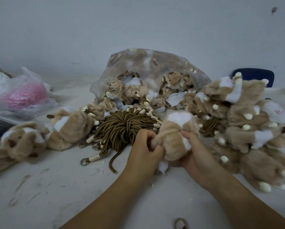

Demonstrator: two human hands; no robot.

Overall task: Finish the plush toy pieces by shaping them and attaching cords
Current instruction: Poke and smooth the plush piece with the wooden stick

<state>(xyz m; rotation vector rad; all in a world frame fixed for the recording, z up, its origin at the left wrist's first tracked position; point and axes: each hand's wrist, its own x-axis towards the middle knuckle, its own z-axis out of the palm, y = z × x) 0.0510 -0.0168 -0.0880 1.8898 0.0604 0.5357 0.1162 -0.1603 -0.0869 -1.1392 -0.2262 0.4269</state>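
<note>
Left hand (144, 146): was bare, uncovered across the back, the knuckles and every finger in view.
Right hand (193, 156): was bare as well, uncovered over the thumb and down to the wrist.
Left forearm (112, 199): was bare, slim and smooth, uncovered from the wrist to the bottom edge of the view.
Right forearm (234, 195): was bare and slim, likewise uncovered from the wrist to the bottom right corner.
</note>
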